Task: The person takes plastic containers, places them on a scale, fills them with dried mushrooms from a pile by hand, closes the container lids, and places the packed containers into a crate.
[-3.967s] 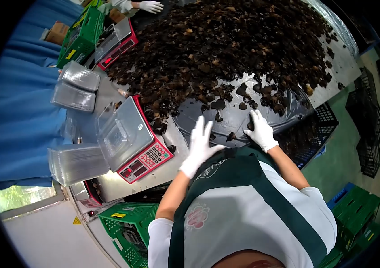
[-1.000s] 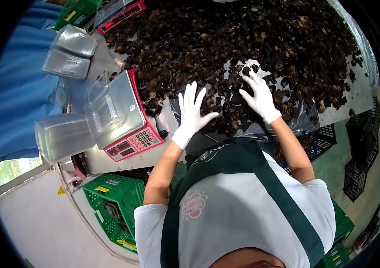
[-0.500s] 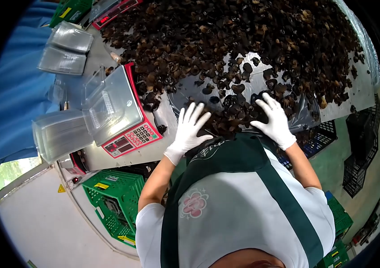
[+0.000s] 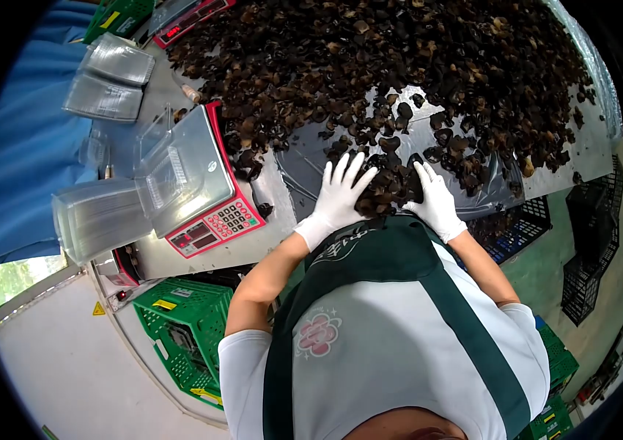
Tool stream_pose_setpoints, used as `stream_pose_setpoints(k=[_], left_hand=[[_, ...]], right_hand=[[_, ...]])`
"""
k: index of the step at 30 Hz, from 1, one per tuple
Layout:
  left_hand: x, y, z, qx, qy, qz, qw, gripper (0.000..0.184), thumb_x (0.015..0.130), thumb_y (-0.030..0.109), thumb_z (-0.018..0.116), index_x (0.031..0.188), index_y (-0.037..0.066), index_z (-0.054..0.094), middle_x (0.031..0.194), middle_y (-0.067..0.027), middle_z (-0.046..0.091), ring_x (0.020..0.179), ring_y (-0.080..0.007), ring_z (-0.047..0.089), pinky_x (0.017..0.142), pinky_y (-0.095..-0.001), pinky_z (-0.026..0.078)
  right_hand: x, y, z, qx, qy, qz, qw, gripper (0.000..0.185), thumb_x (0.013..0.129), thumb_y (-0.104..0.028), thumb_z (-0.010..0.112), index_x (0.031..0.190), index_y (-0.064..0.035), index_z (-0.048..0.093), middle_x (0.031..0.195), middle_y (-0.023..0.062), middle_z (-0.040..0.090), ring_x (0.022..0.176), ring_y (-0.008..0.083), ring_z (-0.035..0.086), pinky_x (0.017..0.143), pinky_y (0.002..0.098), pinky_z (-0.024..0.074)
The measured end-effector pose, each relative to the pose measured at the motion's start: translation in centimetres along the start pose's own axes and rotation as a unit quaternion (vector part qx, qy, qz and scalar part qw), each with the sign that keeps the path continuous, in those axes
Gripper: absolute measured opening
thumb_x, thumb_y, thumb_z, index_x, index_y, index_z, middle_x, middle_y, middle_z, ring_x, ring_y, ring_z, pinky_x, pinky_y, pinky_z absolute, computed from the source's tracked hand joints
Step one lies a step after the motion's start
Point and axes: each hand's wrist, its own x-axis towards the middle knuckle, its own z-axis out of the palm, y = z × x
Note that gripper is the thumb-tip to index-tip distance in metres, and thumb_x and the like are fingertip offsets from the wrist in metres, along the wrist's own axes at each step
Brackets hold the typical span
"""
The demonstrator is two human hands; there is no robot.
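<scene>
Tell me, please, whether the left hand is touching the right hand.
Apart: the head view shows dark pieces in the clear gap between left hand and right hand.

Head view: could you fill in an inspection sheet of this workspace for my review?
Surface: metal table, partly under dark plastic sheet
Job's things: dark mushroom-like pieces, large heap plus small cluster nearest the person
Clutter: clear plastic containers stacked left; nearer red scale
Hands: left hand and right hand, white-gloved, backs up, either side of the small cluster; contact unclear
Cables: none clearly made out
Surroundings: blue curtain, green crates, black crates
</scene>
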Motion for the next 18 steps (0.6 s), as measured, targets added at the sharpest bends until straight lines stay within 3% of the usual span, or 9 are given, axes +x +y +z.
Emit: stream_pose_setpoints(k=[4,9,10,11,14,18], left_hand=[[2.5,1.2,0.6,0.0,0.044,0.041,0.998,0.094,0.056,0.049,0.079,0.137,0.017,0.044,0.145,-0.0186,0.032,0.132,-0.0401,0.031,0.104,-0.0563,0.027],[4.3,0.6,0.8,-0.003,0.088,0.039,0.995,0.082,0.06,0.035,0.078,0.134,0.016,0.048,0.145,-0.0199,0.034,0.126,-0.0376,0.04,0.1,-0.0467,0.036],[4.8,0.0,0.6,-0.045,0.121,0.041,0.991,0.081,0.059,0.031,0.076,0.134,0.02,0.048,0.146,-0.017,0.034,0.121,-0.0329,0.044,0.095,-0.0432,0.039],[4.7,-0.5,0.2,-0.026,0.098,0.01,0.995,0.08,0.059,0.028,0.076,0.134,0.021,0.049,0.146,-0.0154,0.033,0.116,-0.0311,0.048,0.092,-0.0408,0.043],[4.8,-1.4,-1.3,-0.01,0.034,-0.088,0.995,0.082,0.061,0.031,0.074,0.137,0.027,0.045,0.146,-0.0102,0.034,0.111,-0.0268,0.051,0.082,-0.0374,0.053],[4.1,-1.3,-1.6,-0.031,-0.028,-0.105,0.994,0.076,0.069,0.041,0.071,0.139,0.031,0.041,0.139,-0.0097,0.039,0.11,-0.0289,0.053,0.081,-0.0407,0.054]], right_hand=[[0.5,0.2,1.6,0.046,0.051,-0.038,0.997,0.095,0.063,-0.017,0.082,0.141,-0.0027,0.031,0.138,0.0211,0.041,0.117,0.0379,0.047,0.097,0.0392,0.0436],[3.5,0.7,2.0,0.144,0.105,-0.029,0.984,0.087,0.063,-0.012,0.081,0.137,-0.0008,0.038,0.133,0.0209,0.049,0.12,0.032,0.051,0.101,0.0358,0.0421],[4.3,0.2,1.2,0.172,0.111,-0.018,0.979,0.086,0.063,-0.014,0.082,0.137,-0.0003,0.04,0.13,0.0209,0.052,0.118,0.0316,0.054,0.1,0.0349,0.0432],[5.0,-0.3,0.1,0.197,0.076,0.016,0.977,0.087,0.063,-0.015,0.082,0.138,-0.002,0.039,0.13,0.0197,0.053,0.119,0.0316,0.053,0.1,0.0349,0.0432],[6.1,-0.6,-0.4,0.141,0.069,-0.02,0.987,0.092,0.063,-0.021,0.083,0.14,-0.0057,0.037,0.134,0.0186,0.05,0.12,0.032,0.051,0.101,0.0362,0.0423],[5.8,-2.4,-0.5,0.033,0.029,-0.051,0.998,0.098,0.061,-0.023,0.085,0.143,-0.0106,0.032,0.14,0.0159,0.044,0.123,0.0325,0.048,0.102,0.0364,0.0413]])
